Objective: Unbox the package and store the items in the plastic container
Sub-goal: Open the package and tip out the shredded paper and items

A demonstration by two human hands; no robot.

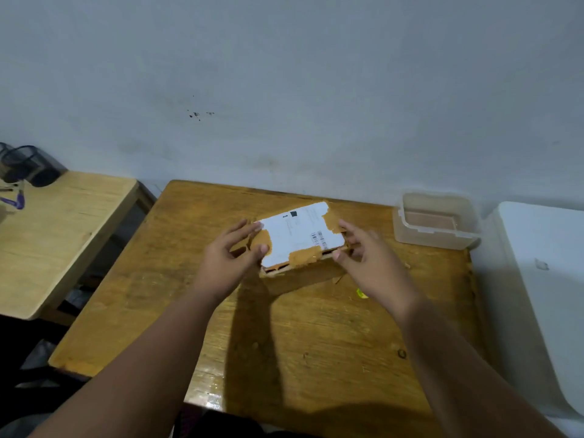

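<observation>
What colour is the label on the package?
White label on a brown package; head view.

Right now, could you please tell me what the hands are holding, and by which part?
The cardboard box: the left hand grips its left end, thumb on the label; the right hand touches its right end, grip unclear.
</observation>
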